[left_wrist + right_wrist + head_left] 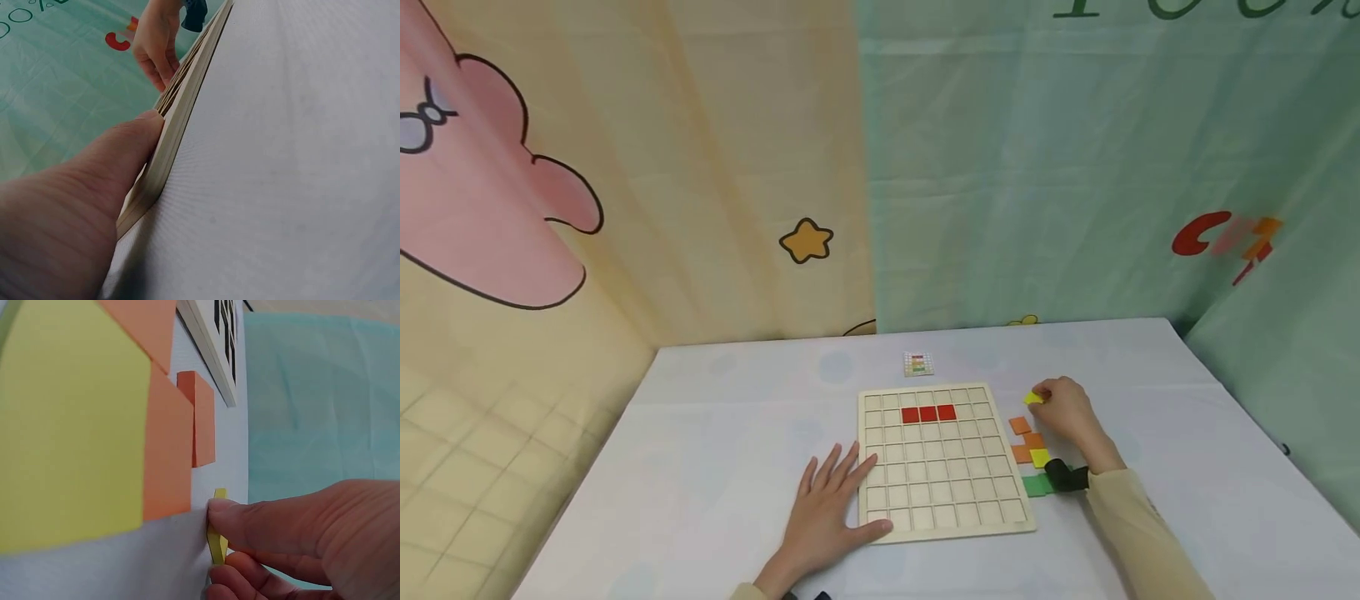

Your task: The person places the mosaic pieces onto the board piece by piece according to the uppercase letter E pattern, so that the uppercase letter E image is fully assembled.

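Note:
A pale wooden grid board [951, 533] lies on the table, with three red square tiles [928, 413] side by side in its second row from the top. My left hand [826, 512] rests with fingers spread on the board's lower left edge; its thumb [128, 147] lies along the near rim. Right of the board, my right hand [1067, 410] pinches a yellow square tile [217, 540] between thumb and fingers, just by the tabletop. Orange tiles [1019, 426], another yellow tile [1039, 458] and green tiles [1036, 485] lie between that hand and the board.
Behind the board lies a small pattern card [918, 364] with coloured rows. The white table [737, 417] backs onto a printed curtain [1037, 167]. A black strap [1066, 476] on the right wrist hangs over the green tiles.

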Action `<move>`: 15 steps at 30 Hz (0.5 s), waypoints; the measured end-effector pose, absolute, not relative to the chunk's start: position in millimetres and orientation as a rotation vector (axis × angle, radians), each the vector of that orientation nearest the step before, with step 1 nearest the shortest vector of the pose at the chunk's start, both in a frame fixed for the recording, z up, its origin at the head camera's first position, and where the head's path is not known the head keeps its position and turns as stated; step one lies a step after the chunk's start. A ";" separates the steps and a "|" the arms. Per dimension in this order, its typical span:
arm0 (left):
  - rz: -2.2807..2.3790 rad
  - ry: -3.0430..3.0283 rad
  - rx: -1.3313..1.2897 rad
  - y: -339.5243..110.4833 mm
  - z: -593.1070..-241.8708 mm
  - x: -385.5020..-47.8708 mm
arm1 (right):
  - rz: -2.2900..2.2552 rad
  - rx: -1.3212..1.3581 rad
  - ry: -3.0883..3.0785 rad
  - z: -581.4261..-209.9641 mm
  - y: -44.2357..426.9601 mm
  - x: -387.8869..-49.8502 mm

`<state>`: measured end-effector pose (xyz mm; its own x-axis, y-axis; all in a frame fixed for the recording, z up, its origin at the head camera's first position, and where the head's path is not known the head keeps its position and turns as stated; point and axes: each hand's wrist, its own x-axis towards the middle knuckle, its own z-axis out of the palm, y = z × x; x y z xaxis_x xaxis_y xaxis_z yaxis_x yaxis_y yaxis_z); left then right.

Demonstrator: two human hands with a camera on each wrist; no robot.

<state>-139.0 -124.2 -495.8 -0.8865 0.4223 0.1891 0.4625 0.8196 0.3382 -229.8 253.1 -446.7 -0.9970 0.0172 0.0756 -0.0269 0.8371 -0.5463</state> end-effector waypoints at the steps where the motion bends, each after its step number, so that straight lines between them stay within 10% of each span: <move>1: -0.577 -2.897 -0.708 -124.2 -495.9 -139.0 | 0.874 -0.002 -2.950 -446.3 254.0 -229.3; 15: -0.581 -2.886 -0.714 -124.8 -495.2 -137.0 | 0.917 0.145 -2.922 -438.8 238.8 -220.2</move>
